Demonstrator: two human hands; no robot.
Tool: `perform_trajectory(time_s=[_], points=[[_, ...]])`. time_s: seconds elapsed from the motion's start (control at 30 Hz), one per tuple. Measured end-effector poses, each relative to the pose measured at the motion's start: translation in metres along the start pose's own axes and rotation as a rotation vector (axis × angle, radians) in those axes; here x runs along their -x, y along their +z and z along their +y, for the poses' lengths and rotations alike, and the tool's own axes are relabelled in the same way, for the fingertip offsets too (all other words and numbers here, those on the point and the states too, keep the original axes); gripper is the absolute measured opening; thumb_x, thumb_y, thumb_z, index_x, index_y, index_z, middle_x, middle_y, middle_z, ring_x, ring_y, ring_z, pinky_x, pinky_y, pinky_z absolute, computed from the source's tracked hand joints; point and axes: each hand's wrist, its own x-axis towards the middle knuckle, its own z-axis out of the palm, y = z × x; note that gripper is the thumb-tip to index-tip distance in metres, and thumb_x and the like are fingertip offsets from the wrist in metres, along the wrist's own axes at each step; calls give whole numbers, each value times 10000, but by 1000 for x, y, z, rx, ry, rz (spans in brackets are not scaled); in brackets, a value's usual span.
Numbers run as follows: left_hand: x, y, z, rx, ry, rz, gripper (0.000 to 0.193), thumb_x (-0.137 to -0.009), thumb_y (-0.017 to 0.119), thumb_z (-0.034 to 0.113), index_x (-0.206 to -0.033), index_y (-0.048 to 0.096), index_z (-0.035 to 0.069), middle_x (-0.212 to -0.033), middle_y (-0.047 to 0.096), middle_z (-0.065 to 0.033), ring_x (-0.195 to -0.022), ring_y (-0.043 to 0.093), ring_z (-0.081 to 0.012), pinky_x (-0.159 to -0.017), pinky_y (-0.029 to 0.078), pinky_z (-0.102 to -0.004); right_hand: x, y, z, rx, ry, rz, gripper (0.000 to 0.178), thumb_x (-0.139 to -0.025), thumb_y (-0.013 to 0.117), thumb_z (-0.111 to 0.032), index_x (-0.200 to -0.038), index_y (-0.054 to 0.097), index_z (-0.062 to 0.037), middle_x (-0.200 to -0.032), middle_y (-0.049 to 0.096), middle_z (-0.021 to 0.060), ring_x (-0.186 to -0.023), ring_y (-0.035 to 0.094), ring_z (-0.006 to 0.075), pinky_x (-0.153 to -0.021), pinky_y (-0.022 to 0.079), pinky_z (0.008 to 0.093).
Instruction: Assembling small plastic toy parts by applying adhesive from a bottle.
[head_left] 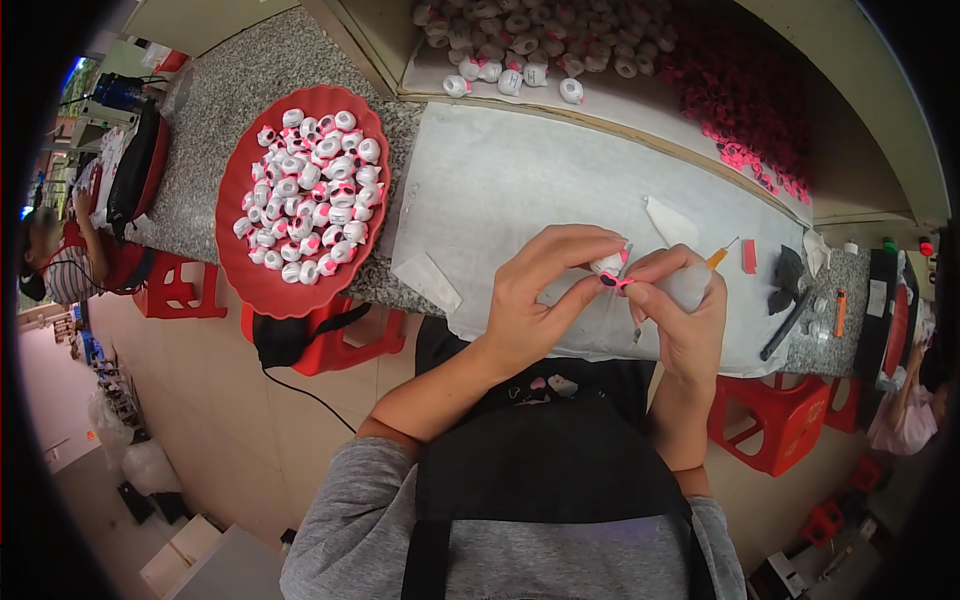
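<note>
Over the white work sheet (pixel 500 190), my left hand (pixel 535 290) pinches a small white toy head (pixel 608 265) between thumb and fingers. A pink sunglasses piece with dark lenses (pixel 612 282) lies against the head's near side. My right hand (pixel 682 315) grips the edge of that piece with thumb and forefinger. Tucked in the same hand is a translucent squeeze bottle (pixel 688 288) with an orange needle tip (pixel 717 258) pointing up and right. A thin metallic tip (pixel 637 335) shows below the right fingers; its kind is unclear.
A red scalloped tray (pixel 232 215) at left holds many similar heads with pink pieces. On the back shelf lie plain white heads (pixel 520 45) and a pile of pink pieces (pixel 740 110). Folded paper (pixel 428 280), a black stick (pixel 785 325) and an orange pen-like tool (pixel 841 312) lie around.
</note>
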Motion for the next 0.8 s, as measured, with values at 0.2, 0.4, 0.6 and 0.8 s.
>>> perform_trajectory(time_s=[0.2, 0.4, 0.6, 0.8], points=[[0, -1, 0, 11, 26, -38, 294, -655, 547, -85, -941, 514, -23, -982, 493, -141, -919, 483, -199, -761, 414, -282, 0, -1, 2, -13, -19, 16, 96, -643, 571, 39, -703, 497, 31, -700, 521, 114, -518, 457, 105, -437, 351, 190], [2, 0, 0, 267, -97, -12, 281, -697, 551, -18, -971, 489, -22, -995, 492, -150, -913, 486, -198, -787, 391, -291, 4, 3, 9, 16, -100, 40, 139, -636, 587, 49, -741, 503, 13, -728, 522, 92, -573, 461, 92, -475, 360, 181], [2, -3, 1, 545, -235, -44, 267, -722, 523, -21, -986, 491, -37, -1012, 494, -121, -948, 467, -175, -805, 385, -276, 6, 10, 0, 40, -129, 1, 273, -608, 624, 43, -857, 520, 3, -734, 514, 56, -648, 461, 75, -538, 371, 177], [3, -3, -2, 516, -182, -109, 255, -712, 533, -17, -966, 512, -29, -990, 514, -130, -951, 471, -190, -815, 371, -293, 4, 3, 10, -49, -51, -93, 289, -606, 638, 34, -875, 535, 11, -665, 513, 28, -554, 451, 54, -478, 343, 170]])
